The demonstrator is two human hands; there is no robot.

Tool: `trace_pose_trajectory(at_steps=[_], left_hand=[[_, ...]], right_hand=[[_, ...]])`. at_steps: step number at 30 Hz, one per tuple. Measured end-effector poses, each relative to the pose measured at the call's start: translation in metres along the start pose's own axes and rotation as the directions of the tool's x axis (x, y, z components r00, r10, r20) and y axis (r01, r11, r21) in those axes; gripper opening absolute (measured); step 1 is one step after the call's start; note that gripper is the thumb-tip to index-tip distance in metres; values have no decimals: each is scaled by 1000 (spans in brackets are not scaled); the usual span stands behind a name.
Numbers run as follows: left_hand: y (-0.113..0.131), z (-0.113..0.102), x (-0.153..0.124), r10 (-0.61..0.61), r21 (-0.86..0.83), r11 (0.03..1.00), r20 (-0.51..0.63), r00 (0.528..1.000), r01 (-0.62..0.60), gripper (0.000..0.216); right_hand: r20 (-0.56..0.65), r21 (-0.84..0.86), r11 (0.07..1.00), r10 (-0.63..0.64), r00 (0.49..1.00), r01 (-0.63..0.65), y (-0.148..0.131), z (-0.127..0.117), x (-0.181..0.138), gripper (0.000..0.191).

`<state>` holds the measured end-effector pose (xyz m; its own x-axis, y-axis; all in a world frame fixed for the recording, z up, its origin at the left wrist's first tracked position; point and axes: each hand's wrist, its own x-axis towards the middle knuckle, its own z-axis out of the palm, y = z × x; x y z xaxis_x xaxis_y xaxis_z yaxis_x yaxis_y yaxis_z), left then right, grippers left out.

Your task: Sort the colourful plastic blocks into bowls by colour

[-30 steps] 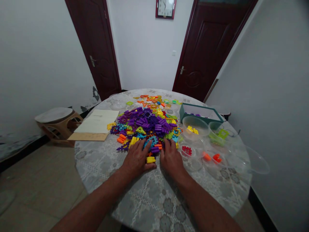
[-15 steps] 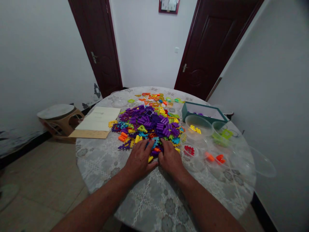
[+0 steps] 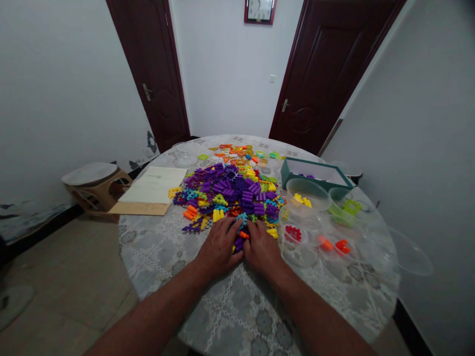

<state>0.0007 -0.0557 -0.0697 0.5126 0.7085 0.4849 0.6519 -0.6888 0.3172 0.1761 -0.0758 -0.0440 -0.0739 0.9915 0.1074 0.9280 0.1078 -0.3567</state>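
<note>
A large pile of toothed plastic building pieces (image 3: 226, 185), mostly purple with blue, yellow, green and orange ones, covers the middle of the table. At its near edge my left hand (image 3: 221, 244) and my right hand (image 3: 261, 247) are cupped toward each other, thumbs close together. Between them they gather a small bunch of purple, orange and yellow pieces (image 3: 239, 242). Both sets of fingers curl around that bunch, and the fingertips are partly hidden among the pieces. A light blue piece (image 3: 242, 218) shows just beyond the fingers.
On the right stand clear plastic bowls holding yellow pieces (image 3: 302, 200), red pieces (image 3: 293, 233), orange pieces (image 3: 342, 246) and green pieces (image 3: 351, 206). Behind them is a green-edged box (image 3: 315, 170). An open paper pad (image 3: 152, 185) lies left. More orange pieces (image 3: 237, 153) lie at the back.
My hands have drawn closer together around the small bunch, narrowing the gap between them. The whole view has shifted slightly.
</note>
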Motion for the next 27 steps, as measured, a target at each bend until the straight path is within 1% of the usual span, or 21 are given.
trace_pose_trajectory(at_steps=[4,6,10,13,16,19,23,27], left_hand=[[-1,0,1,18,-8,1000,-14,1000,-18,74],[-1,1,1,17,-18,1000,-23,1000,-17,75],[-3,2,2,19,-30,999,-35,999,-20,75],[-4,3,3,32,-49,998,-37,999,-33,71],[-7,4,4,45,-66,997,-43,998,-47,64],[-9,6,3,48,-59,997,-53,997,-51,57],[-9,6,2,51,-41,998,-36,998,-52,56],[-6,4,2,57,-41,997,-32,998,-59,56]], right_hand=[[26,-16,1000,12,1000,-12,-2,-1,-2,54],[30,5,1000,14,999,-14,-1,-1,-2,55],[8,176,984,-18,1000,17,7,-1,0,57],[-26,327,945,-27,999,34,11,-1,2,54],[-10,478,878,-18,1000,21,13,0,0,49],[-2,589,808,-2,1000,3,17,3,-1,48],[26,660,751,-2,1000,-16,25,8,1,36],[41,683,730,-30,999,-6,27,8,1,31]])
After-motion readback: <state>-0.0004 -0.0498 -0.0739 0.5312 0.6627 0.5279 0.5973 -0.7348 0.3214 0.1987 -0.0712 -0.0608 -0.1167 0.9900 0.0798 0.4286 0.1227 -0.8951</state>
